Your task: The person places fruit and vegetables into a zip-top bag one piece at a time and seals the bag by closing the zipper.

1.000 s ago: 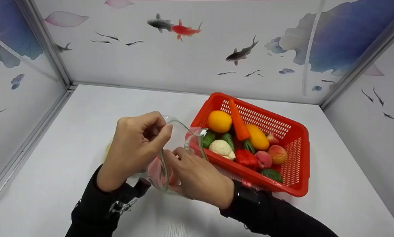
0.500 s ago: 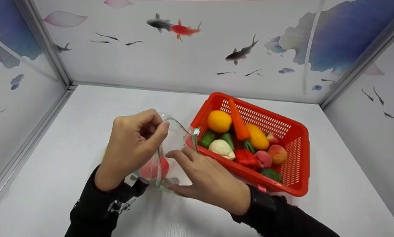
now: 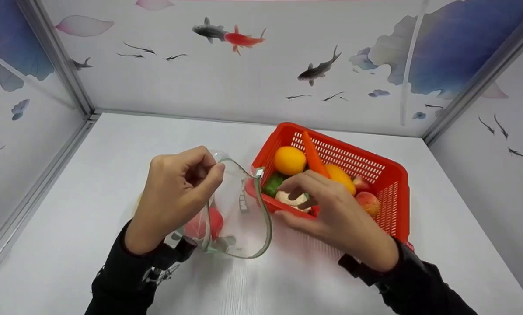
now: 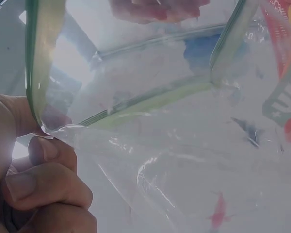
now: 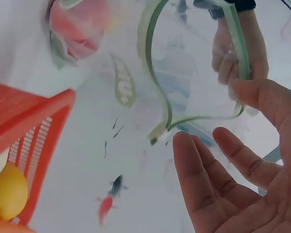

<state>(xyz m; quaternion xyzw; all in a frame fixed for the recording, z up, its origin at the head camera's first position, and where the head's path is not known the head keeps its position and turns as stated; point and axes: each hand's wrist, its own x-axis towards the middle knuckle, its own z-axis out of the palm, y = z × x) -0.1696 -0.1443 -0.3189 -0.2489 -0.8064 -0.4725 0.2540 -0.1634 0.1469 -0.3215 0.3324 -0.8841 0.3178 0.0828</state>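
Fish-painted white walls [image 3: 252, 83] rise behind a white table [image 3: 121, 144]. Seen from the head, the left hand [image 3: 178, 199] pinches the green rim [image 3: 268, 227] of a clear bag [image 3: 237, 205], with something red [image 3: 215, 222] inside, just left of a red basket [image 3: 402, 197] heaped with fruit and vegetables [image 3: 290, 160]. Over the basket's near left side hangs the right hand [image 3: 336, 216], fingers loosely bent. From the left wrist, curled fingers sit at the bag's mouth. From the right wrist, relaxed, parted fingers show near the bag's green rim.
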